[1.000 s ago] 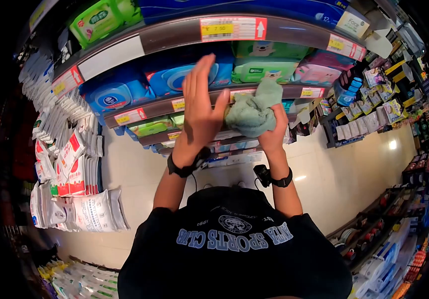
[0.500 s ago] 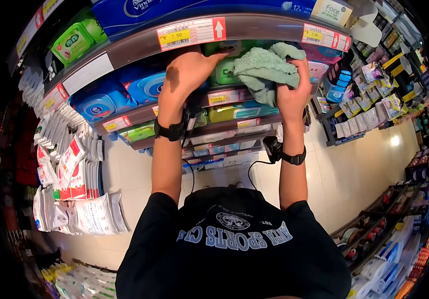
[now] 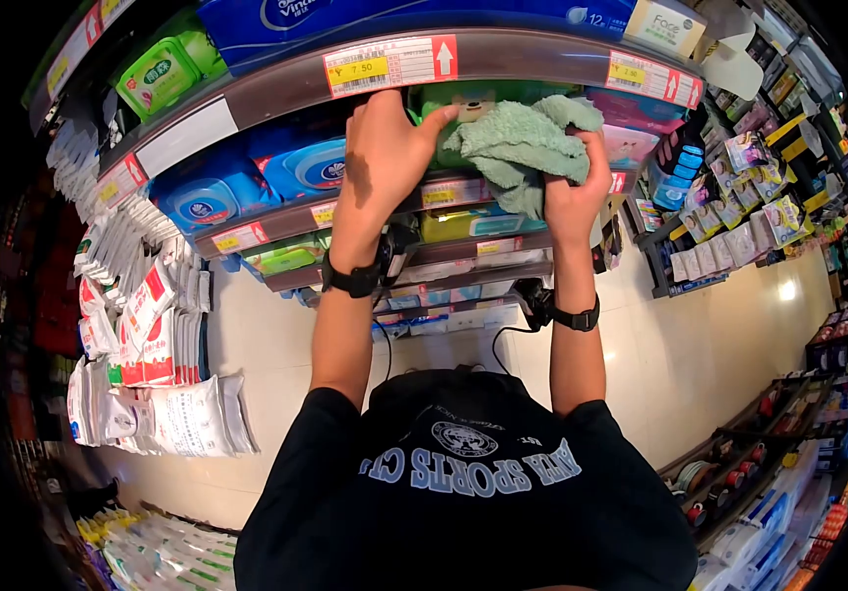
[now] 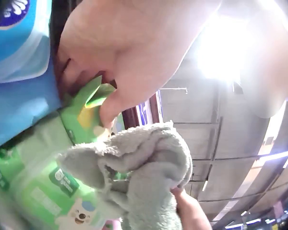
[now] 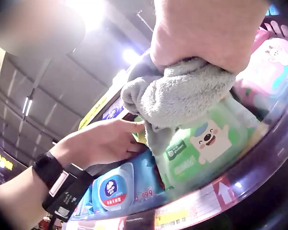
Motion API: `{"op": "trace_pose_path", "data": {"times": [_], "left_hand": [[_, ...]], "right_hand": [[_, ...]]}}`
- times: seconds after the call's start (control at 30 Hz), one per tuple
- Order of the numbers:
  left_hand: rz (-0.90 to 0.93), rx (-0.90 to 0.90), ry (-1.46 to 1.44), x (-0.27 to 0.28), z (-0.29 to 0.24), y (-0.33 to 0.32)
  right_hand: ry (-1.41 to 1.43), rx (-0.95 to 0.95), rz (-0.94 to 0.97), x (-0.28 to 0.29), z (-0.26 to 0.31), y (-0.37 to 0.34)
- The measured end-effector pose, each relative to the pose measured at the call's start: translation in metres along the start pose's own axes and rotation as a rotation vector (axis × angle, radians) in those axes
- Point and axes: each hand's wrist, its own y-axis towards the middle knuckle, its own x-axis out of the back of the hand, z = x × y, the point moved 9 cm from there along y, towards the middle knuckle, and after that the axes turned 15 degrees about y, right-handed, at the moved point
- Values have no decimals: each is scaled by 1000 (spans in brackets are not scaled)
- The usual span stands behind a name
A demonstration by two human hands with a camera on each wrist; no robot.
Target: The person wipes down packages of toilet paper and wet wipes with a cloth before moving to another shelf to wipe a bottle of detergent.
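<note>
The left hand point(image 3: 383, 156) is pinching a green pack point(image 4: 76, 125), the right hand point(image 3: 582, 193) gripping a cloth point(image 3: 521, 143) — apparently wiping, likely needing the pack held steady.

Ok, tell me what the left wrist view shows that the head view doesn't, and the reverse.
Only the left wrist view shows the ceiling with its bright lights. Only the head view shows the floor, the dark shirt and the white bags. Both show the left hand at a green pack and the green cloth in the right hand.
</note>
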Motion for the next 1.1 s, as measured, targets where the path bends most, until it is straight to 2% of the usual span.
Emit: {"op": "trace_pose_path", "data": {"times": [0.03, 0.13, 0.17, 0.27, 0.3, 0.4, 0.43, 0.47, 0.6, 0.63, 0.67, 0.7, 0.73, 0.8, 0.83, 0.87, 0.93, 0.97, 1.0, 1.03, 1.07, 1.1], "left_hand": [[56, 35, 9, -2, 2, -4], [-169, -104, -200, 8, -7, -18], [-117, -72, -270, 3, -6, -21], [-192, -86, -334, 1, -4, -24], [-199, -103, -268, 2, -5, -23], [110, 50, 40, -12, 7, -10], [172, 51, 163, -11, 8, -4], [290, 96, 174, -12, 12, 0], [106, -122, 88, -5, 12, 11], [-11, -207, 31, 0, 4, 7], [-129, -292, -28, 8, -4, 2], [180, -63, 70, -4, 3, 0], [133, -72, 110, 4, -1, -10], [32, -88, 178, 18, -6, -28], [-6, -135, 142, 34, -15, -40], [-128, -223, 190, 55, -23, -56], [88, -237, -147, 96, -26, -74], [-318, -226, 102, 140, -22, -87], [-713, -89, 353, 181, -14, -111], [-833, -193, 43, 211, -15, -126], [-781, -466, -508, 234, -21, -135], [-711, -661, -860, 253, -35, -143]], "right_hand": [[-5, 22, -4, 0, 0, -2], [-15, 39, 4, -4, 1, -5], [-19, 34, 9, -5, 2, -6], [-86, 83, 31, -11, 9, -4], [-42, 42, 28, -9, 5, -2], [55, -65, 23, -5, -2, 7], [64, -93, 25, -6, 0, 9], [73, -117, 25, -8, 0, 11], [-81, 14, 139, -18, 12, 9], [-127, 60, 163, -22, 16, 8], [-134, 14, 150, -21, 14, 8], [-142, -33, 136, -18, 13, 5], [-150, -80, 120, -15, 12, 2], [-189, -33, 43, -5, 17, -3], [-187, -13, 23, -2, 22, -7], [-185, 2, 3, 1, 26, -12], [-196, -50, -2, 7, 24, -18], [-172, -66, -2, 12, 19, -22], [-153, -84, 8, 17, 14, -26], [-173, -69, 12, 21, 9, -30], [-173, -87, 19, 23, 6, -33], [-171, -101, 25, 24, 4, -35]]}}
